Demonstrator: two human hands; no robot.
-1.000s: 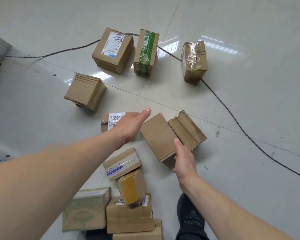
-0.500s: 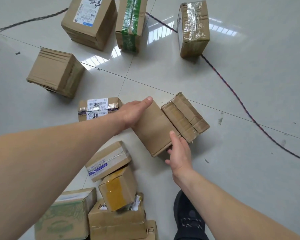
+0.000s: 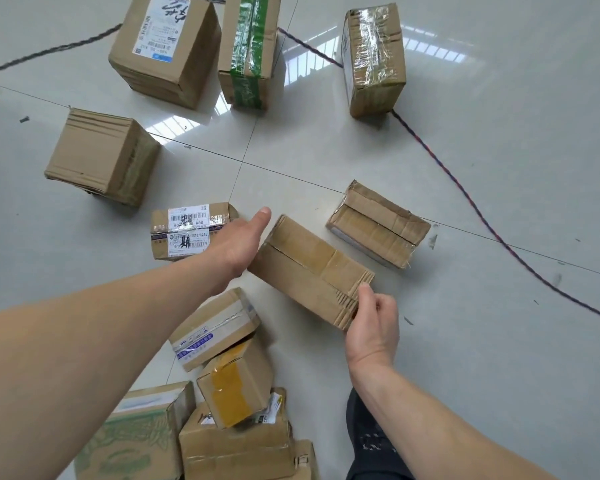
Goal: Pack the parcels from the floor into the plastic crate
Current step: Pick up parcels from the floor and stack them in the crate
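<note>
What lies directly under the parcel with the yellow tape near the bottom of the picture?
The yellow-taped parcel rests tilted on a larger brown box, with a crumpled label poking out beneath. Whatever else lies underneath is covered.
</note>
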